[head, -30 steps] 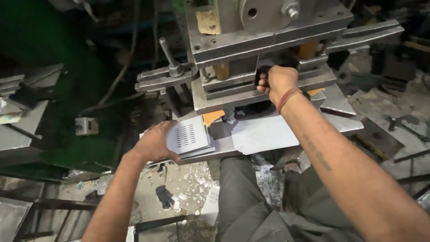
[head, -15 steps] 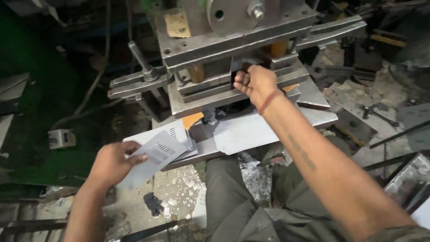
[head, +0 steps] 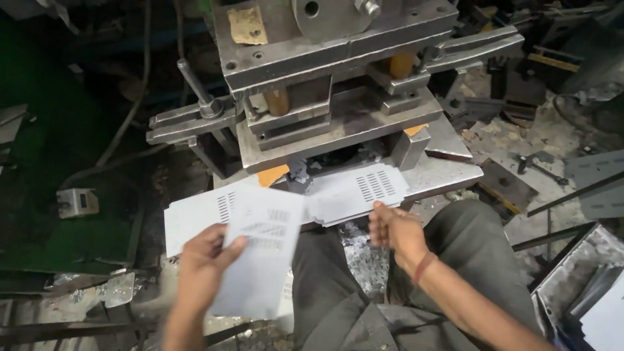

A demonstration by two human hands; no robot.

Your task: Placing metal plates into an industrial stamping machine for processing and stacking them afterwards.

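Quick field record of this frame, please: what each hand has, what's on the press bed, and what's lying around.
left hand: holds a slotted metal sheet, lifted clear of the bed, tilted, motion-blurred
right hand: grips the near edge of a second slotted sheet lying on the press bed
third sheet: flat on the left of the bed, partly under the lifted one
press: grey steel, directly ahead, with a handle on its left
floor: metal scrap between the knees; tray of sheets at lower right
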